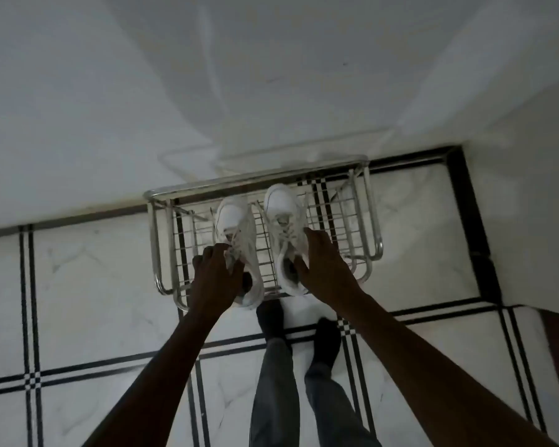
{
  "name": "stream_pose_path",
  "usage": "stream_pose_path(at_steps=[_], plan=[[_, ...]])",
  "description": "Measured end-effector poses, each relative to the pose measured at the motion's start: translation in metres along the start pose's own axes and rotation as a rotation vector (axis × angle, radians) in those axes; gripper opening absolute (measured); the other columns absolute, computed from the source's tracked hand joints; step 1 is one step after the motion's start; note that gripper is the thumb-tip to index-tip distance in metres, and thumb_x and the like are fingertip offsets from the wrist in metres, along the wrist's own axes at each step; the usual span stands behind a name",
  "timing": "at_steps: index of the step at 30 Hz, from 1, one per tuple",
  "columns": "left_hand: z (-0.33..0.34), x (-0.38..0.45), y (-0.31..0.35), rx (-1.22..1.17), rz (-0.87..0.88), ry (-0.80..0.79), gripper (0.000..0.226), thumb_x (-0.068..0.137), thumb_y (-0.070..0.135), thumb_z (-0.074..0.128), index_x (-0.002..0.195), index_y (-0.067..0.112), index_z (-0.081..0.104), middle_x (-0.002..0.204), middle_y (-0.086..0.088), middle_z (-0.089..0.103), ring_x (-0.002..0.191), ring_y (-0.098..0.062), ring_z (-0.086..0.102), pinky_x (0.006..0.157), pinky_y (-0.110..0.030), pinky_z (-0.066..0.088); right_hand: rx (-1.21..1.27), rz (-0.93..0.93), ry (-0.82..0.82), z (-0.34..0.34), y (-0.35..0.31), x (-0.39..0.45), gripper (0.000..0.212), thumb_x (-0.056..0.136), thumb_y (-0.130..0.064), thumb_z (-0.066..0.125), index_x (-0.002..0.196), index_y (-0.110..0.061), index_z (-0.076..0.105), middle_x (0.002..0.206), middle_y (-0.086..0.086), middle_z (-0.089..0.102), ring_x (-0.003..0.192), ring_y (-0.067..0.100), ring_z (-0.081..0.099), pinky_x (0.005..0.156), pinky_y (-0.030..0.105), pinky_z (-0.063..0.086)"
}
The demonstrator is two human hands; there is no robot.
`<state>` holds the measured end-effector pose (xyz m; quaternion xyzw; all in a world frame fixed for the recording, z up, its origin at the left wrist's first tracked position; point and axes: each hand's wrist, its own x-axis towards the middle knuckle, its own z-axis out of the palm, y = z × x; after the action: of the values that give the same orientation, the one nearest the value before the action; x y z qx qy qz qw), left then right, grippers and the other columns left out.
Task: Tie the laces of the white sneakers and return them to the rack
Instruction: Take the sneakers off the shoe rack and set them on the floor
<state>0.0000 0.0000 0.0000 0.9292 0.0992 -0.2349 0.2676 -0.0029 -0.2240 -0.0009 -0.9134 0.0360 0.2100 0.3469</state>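
Fingers [221, 253] of the left hand [215, 279] are curled over the collar and tongue of the left sneaker [239, 233], closed on it at the lace area. Fingers [313, 243] of the right hand [328, 272] are laid along the outer side of the right sneaker [283, 221], with the thumb apparently tucked into the opening, so the shoe is pinched at the collar. Both sneakers are seen on the top wire shelf of the rack [373, 217], toes toward the wall [271, 75], side by side with a gap between. A collar grip is judged to be used so each shoe can be carried level and set heel-out. Whether the laces are knotted cannot be told; the frame is dim. No brand mark or writing can be read on shoes or rack.
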Motion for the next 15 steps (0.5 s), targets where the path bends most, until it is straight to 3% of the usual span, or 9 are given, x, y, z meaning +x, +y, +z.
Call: stream_pose_path(at_steps=[2, 4, 7, 12, 15], plan=[[0.009, 0.014, -0.015, -0.023, -0.024, 0.018, 0.052, 0.096, 0.03, 0.066, 0.138, 0.003, 0.052, 0.135, -0.022, 0.054, 0.127, -0.04, 0.05, 0.103, -0.046, 0.04, 0.01, 0.05, -0.021, 0.018, 0.008, 0.013, 0.06, 0.093, -0.038, 0.054, 0.144, -0.011, 0.035, 0.137, 0.017, 0.047, 0.119, 0.032, 0.056, 0.089, 0.045, 0.057], [0.013, 0.019, -0.024, -0.081, -0.021, 0.007, 0.058, 0.095, 0.033, 0.068, 0.141, 0.005, 0.047, 0.14, -0.021, 0.048, 0.127, -0.037, 0.05, 0.094, -0.043, 0.048, -0.025, 0.099, -0.048, 0.028, 0.01, 0.018, 0.061, 0.092, -0.041, 0.054, 0.143, -0.012, 0.035, 0.137, 0.019, 0.047, 0.121, 0.034, 0.054, 0.088, 0.046, 0.057], [0.018, 0.02, -0.039, -0.143, 0.052, 0.016, 0.06, 0.093, 0.034, 0.071, 0.14, 0.007, 0.046, 0.132, -0.015, 0.048, 0.12, -0.028, 0.052, 0.084, -0.04, 0.054, -0.007, 0.133, -0.016, 0.036, 0.014, 0.027, 0.067, 0.087, -0.047, 0.048, 0.141, -0.01, 0.039, 0.135, 0.022, 0.047, 0.119, 0.037, 0.056, 0.089, 0.047, 0.058], [0.02, 0.016, -0.058, -0.316, -0.075, -0.078, 0.078, 0.086, 0.071, 0.06, 0.14, 0.017, 0.045, 0.135, -0.006, 0.054, 0.115, -0.023, 0.062, 0.084, -0.047, 0.062, 0.063, 0.225, -0.051, 0.035, 0.02, 0.042, 0.061, 0.092, -0.023, 0.064, 0.145, -0.01, 0.036, 0.131, 0.018, 0.059, 0.118, 0.032, 0.061, 0.093, 0.042, 0.056], [0.022, 0.017, -0.058, -0.352, -0.068, -0.087, 0.076, 0.084, 0.06, 0.07, 0.14, 0.015, 0.045, 0.134, -0.004, 0.053, 0.117, -0.013, 0.06, 0.087, -0.036, 0.06, 0.098, 0.229, -0.07, 0.035, 0.024, 0.043, 0.064, 0.093, -0.023, 0.065, 0.147, -0.011, 0.033, 0.123, 0.015, 0.067, 0.109, 0.032, 0.068, 0.09, 0.044, 0.058]])
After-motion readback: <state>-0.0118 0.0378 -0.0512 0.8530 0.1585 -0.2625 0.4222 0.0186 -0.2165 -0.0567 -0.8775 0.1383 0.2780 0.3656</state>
